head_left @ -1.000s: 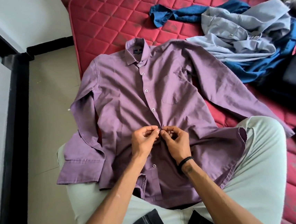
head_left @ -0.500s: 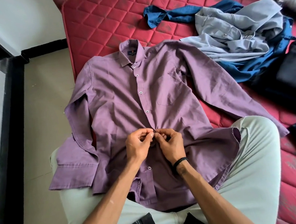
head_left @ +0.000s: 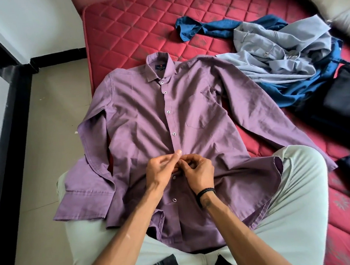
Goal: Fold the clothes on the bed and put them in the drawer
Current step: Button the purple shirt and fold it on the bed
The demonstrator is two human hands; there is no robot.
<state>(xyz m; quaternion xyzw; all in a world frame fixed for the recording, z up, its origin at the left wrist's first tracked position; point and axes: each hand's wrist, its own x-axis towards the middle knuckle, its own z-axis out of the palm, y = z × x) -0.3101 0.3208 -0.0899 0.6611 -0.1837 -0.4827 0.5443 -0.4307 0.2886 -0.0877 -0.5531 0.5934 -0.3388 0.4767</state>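
Both hands' grip (head_left: 180,164) on shirt placket (head_left: 175,141)

Soft, even daylight, faint shadows in the cloth folds, sharp centre, wide-angle bending and slight blur at the edges.

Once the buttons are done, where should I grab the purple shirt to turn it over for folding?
Probably at the two shoulder seams of the purple shirt, one grip either side of the collar, coming from the hem end where the left hand and right hand now pinch the placket. The shirt lies flat, front up, so the shoulders are bare and lift evenly.
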